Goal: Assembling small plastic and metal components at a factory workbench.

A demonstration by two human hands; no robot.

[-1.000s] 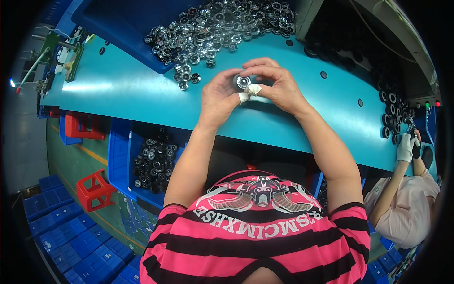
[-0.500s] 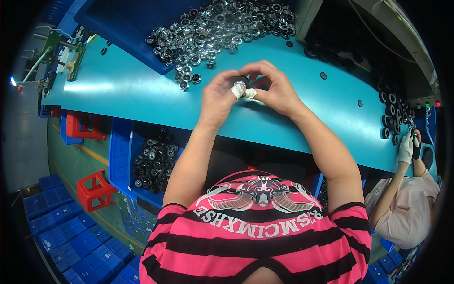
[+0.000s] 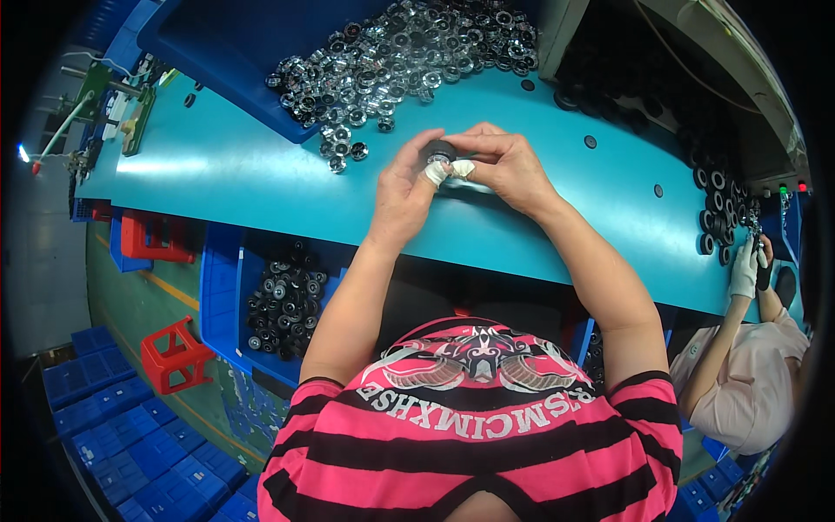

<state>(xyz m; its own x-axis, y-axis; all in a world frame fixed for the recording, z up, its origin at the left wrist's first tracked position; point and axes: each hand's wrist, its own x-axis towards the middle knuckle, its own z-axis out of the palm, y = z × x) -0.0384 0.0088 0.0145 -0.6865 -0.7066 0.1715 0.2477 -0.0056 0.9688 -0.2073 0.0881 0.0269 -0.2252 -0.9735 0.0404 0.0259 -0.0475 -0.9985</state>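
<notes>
both hands meet over the teal bench (image 3: 243, 174), just in front of the heap of silvery rings (image 3: 409, 52). the left hand (image 3: 404, 187) and right hand (image 3: 504, 165) pinch one small dark round part (image 3: 440, 150) between their fingertips, thumbs wrapped in white tape (image 3: 439, 172), probably to guard the skin and give grip on a small, hard piece. the part sits lifted off the bench, held from both sides, which looks like a way to steady it while the fingers press or turn it; what exactly they do to it is too small to tell.

a few loose rings (image 3: 344, 148) lie on the bench just left of the hands, spilled from the heap and close enough to pick from. below the bench edge, left of the forearms, a blue bin (image 3: 222, 296) holds dark round parts (image 3: 283, 296), seemingly within a short drop of the hands. at the bench's far right end more dark rings (image 3: 718, 213) lie in rows, near a co-worker's gloved hand (image 3: 746, 270).
</notes>
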